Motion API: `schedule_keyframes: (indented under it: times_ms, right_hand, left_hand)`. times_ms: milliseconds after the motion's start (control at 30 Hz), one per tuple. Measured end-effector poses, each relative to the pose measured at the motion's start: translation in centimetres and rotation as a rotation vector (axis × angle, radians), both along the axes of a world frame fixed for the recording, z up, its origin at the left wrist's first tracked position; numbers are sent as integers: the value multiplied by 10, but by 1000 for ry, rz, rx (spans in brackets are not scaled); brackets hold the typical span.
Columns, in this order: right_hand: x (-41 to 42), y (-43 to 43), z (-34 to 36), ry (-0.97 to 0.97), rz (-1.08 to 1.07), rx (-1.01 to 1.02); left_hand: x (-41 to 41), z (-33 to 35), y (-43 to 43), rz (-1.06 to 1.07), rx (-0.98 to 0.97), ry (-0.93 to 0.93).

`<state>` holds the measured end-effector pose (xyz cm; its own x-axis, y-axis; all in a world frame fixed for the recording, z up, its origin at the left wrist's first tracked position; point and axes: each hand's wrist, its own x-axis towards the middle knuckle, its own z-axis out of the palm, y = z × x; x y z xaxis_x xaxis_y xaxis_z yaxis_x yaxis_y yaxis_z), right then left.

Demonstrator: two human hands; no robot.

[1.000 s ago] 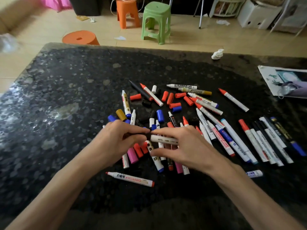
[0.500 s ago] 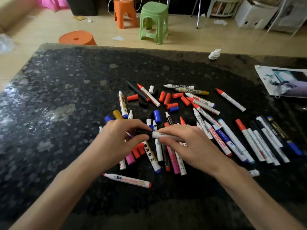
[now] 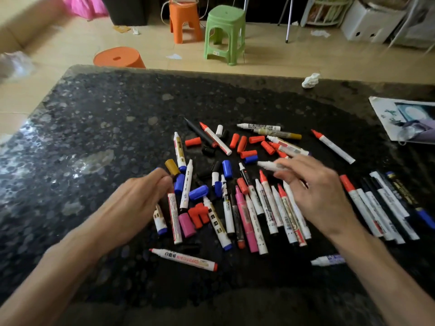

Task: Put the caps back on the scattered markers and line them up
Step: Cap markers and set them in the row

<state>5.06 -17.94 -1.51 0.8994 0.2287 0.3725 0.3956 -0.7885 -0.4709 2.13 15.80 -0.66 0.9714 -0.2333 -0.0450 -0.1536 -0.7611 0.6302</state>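
Right, I'm working on the capping step. My right hand [image 3: 315,196] is pinching a white-barrelled plastic marker [image 3: 270,166] between thumb and fingers, holding it just above the far right side of the scattered heap of markers and loose caps [image 3: 244,215]. My left hand [image 3: 138,198] is hovering at the heap's left edge with its fingers curled in. Something dark is sitting at the fingertips, maybe a black cap, but I cannot tell whether I'm gripping it or only brushing the pile.

The held marker's leftward end is looking pale and bare, so I'm judging it needs a cap. The next move is calling for a matching cap lined up on that tip and pressed home, then a place in the row of capped markers [image 3: 381,208] right of the heap.

Blur is smearing the held marker, so its ink colour is escaping me, and my right palm is hiding several barrels.
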Motion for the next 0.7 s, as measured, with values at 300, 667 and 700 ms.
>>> schedule_keyframes:
  times_ms: [300, 667, 700]
  right_hand:
    - [-9, 61, -1, 711, -85, 760]
    - [2, 116, 1, 894, 62, 1000]
    - [12, 114, -1, 765, 22, 878]
  left_hand:
    - [-6, -2, -46, 25, -377, 180]
    - [-3, -2, -26, 90, -272, 204]
    - [-2, -3, -20, 111, -263, 215]
